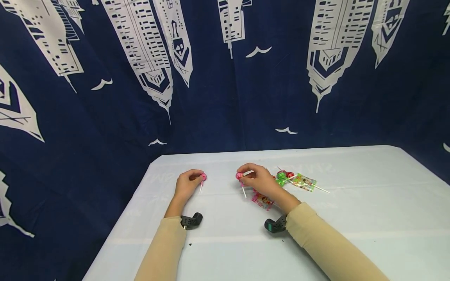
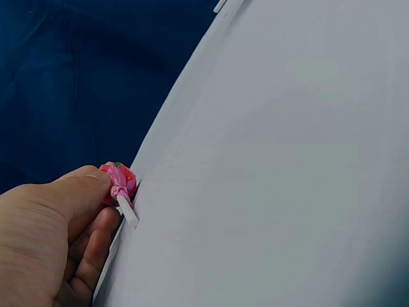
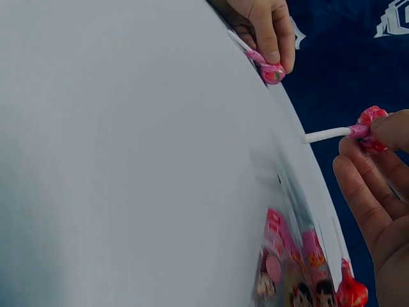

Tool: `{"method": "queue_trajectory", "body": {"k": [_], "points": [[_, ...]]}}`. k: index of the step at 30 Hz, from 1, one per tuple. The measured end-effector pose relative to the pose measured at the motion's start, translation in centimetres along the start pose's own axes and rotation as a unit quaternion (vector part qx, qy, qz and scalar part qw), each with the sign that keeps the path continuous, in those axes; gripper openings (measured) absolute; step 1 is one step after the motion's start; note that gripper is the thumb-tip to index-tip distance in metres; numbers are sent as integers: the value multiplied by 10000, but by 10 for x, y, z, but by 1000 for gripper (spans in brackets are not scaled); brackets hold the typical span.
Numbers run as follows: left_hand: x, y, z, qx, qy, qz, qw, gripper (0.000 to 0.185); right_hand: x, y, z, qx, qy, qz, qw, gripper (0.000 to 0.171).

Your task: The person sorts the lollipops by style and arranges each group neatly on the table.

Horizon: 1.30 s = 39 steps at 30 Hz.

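Head view: my left hand (image 1: 186,185) pinches one pink lollipop (image 1: 203,178), my right hand (image 1: 260,180) another (image 1: 240,176), fingers closed on each, over the counter (image 1: 351,218).

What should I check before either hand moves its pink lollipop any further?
1. Left hand grips its pink lollipop at the wrapped head: ok, the left wrist view shows the fingers pinching it.
2. Right hand grips the second pink lollipop: ok, fingers pinch its head, stick pointing away.
3. Both sticks free of the table: cannot tell, the left stick sits right at the surface.
4. Green lollipop and flat candy packet lie apart from the right hand: ok.
5. Pink packet under the right wrist: not ok, it lies close below the forearm and could be dragged.
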<state>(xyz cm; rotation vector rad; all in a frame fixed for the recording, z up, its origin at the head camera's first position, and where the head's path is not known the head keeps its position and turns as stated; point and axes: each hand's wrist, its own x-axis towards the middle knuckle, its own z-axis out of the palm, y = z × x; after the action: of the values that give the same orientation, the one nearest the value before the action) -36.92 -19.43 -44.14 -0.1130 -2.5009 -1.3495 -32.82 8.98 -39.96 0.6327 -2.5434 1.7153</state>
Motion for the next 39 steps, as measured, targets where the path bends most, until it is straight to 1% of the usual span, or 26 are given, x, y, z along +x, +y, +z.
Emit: {"method": "queue_trajectory", "body": {"k": [7, 11, 15, 18, 24, 32, 39], "points": [[2, -1, 2, -14, -48, -60, 10000, 18, 8, -1, 17, -142, -20, 186, 9997, 25], [2, -1, 2, -46, -23, -9, 10000, 18, 13, 0, 28, -347, 2, 231, 9991, 22], [2, -1, 2, 21, 20, -24, 10000, 18, 18, 0, 37, -400, 5, 223, 9990, 21], [2, -1, 1, 45, 43, -39, 10000, 18, 21, 0, 43, -311, 26, 198, 9993, 20], [0, 1, 1, -6, -11, -63, 10000, 19, 26, 1, 52, -202, 85, 218, 9995, 20], [-2, 3, 1, -4, -47, -130, 9999, 18, 35, 4, 62, -351, 186, 101, 9992, 19], [-1, 5, -2, 109, 10, -82, 9999, 18, 45, 0, 70, -589, 320, 39, 9977, 18]]}}
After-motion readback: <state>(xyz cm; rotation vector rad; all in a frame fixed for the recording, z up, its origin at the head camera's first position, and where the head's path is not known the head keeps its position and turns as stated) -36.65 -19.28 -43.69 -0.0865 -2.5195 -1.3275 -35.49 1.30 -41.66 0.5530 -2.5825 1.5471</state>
